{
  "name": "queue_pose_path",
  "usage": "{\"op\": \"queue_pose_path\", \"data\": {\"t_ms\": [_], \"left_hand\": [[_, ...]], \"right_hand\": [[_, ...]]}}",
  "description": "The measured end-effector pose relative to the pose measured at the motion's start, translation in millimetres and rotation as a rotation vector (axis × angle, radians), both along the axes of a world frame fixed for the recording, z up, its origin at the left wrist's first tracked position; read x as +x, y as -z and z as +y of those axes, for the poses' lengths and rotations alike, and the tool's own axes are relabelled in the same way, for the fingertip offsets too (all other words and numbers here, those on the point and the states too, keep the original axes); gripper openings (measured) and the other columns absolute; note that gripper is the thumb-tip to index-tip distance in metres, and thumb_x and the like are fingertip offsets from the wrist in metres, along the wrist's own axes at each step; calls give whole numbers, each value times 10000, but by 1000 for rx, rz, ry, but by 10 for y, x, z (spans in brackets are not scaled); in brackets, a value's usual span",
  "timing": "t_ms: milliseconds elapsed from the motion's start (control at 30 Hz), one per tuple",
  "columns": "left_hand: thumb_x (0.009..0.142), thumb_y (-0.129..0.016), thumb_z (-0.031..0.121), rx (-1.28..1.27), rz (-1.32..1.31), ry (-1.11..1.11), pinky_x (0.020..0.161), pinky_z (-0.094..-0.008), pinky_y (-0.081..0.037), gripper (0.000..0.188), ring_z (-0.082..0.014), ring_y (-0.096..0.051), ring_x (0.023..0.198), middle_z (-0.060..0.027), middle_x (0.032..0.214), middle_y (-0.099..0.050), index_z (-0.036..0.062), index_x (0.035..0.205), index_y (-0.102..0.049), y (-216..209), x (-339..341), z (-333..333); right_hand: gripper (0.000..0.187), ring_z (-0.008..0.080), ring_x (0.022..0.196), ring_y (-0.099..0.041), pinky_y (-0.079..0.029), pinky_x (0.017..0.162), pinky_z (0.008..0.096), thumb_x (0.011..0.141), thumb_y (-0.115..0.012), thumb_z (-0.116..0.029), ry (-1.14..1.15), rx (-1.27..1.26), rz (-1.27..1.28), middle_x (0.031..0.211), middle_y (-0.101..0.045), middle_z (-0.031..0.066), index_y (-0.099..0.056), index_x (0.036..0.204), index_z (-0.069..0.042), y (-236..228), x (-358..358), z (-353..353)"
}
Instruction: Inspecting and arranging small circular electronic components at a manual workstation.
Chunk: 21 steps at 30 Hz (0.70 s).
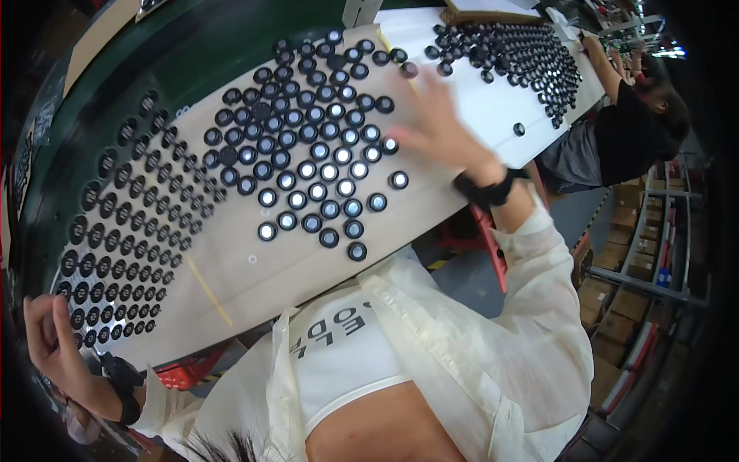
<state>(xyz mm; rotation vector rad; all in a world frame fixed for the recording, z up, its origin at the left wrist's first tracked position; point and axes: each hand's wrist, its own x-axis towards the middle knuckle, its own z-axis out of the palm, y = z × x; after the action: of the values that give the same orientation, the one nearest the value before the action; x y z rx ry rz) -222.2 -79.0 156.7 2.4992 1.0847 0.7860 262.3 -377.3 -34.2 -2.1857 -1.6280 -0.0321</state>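
Works at a long pale worktop [277, 269], with a dark green surface [223, 46] past the worktop's far edge and shelving [647, 283] with brown boxes [614, 331] beyond the worktop's right end. Shares the worktop with a co-worker [647, 131] in black near its right end. Has 3 groups of black round pieces: a grid of flat discs [125, 246] at the worktop's left end, a loose cluster of light-centred pieces [306, 132] mid-worktop, and a dense cluster [531, 60] toward the worktop's right end. Holds both hands well apart. Reaches the blurred right hand [443, 127] over mid-worktop, with fingers spread; cannot tell of contact with pieces there. Bends the left hand [58, 350] at the worktop's left end, beside the grid; cannot tell whether gripping anything.
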Motion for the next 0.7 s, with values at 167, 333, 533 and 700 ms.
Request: {"op": "queue_pose_path", "data": {"t_ms": [167, 333, 533, 700], "left_hand": [[928, -649, 74, 105, 46, -55, 779, -152, -351, 103, -55, -317, 664, 43, 768, -480, -13, 874, -636, 24, -166, 78], [925, -672, 99, -75, -142, -240, 831, -200, -430, 148, -73, -549, 863, -25, 934, -623, -31, 994, -662, 88, -201, 33], [938, -641, 66, 84, -41, -108, 817, -192, -430, 134, -76, -555, 867, -44, 965, -631, -41, 1017, -651, 11, -52, 11], [943, -643, 79, 91, 32, -159, 694, -169, -363, 115, -50, -410, 709, 11, 835, -535, -35, 959, -641, -5, -65, -18]], "right_hand": [[944, 506, 1433, -136, -148, 1081, 694, 854, -534, -699, 831, -363, -242, 1554, -155, 320, -177, 1557, -179, 207, 1275, -1633], [767, 553, 1392, -198, -168, 1155, 537, 929, -585, -470, 689, -104, -13, 1468, -290, 382, -308, 1491, -29, 728, 1308, -1943], [886, 500, 1442, -108, -95, 1141, 617, 926, -518, -568, 385, -271, 42, 1549, -143, 325, -165, 1532, -27, 283, 206, -755], [884, 512, 1418, -160, -187, 1100, 646, 898, -540, -602, 252, -262, 91, 1545, -157, 312, -187, 1539, -106, 130, 371, -551]]}}
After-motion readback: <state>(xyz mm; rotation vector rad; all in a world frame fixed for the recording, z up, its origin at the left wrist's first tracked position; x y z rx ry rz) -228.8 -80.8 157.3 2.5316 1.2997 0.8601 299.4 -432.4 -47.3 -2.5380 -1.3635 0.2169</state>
